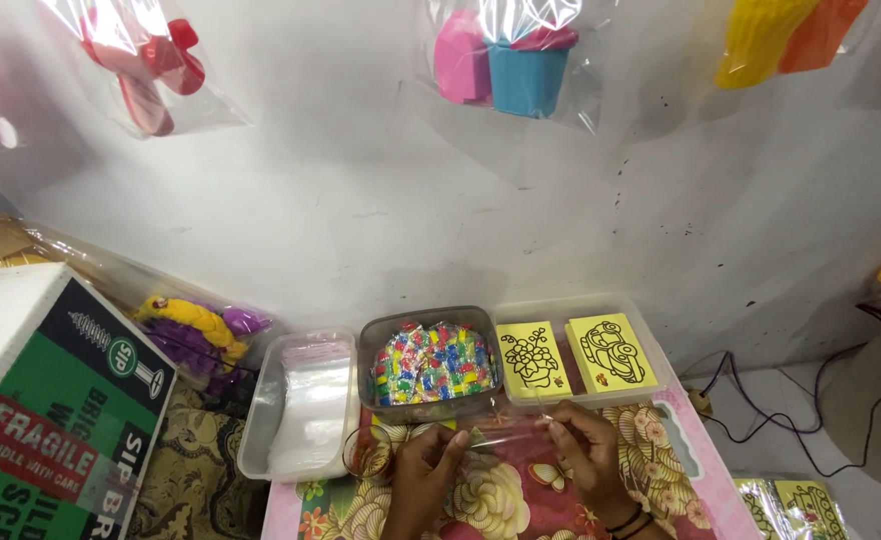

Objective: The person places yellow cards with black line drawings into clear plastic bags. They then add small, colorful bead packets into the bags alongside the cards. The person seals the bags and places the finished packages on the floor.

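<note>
My left hand (pixel 423 470) and my right hand (pixel 585 450) hold a small clear plastic bag (pixel 505 432) between them, pinching its two ends just above a flowered tray (pixel 500 500). Right behind the hands stand three clear containers in a row. The middle container (pixel 428 363) is full of small multicoloured packets. The right one (pixel 585 345) holds two stacks of yellow cards (pixel 572 355) with black line drawings. The left one (pixel 300 400) holds a pile of clear plastic bags.
A green and white cardboard box (pixel 45 400) sits at the left. A bag of purple and yellow toys (pixel 205 335) lies behind it. Bagged plastic toys (pixel 505 60) hang on the white wall. Cables (pixel 790 410) trail at the right, with more yellow cards (pixel 790 505) at the lower right.
</note>
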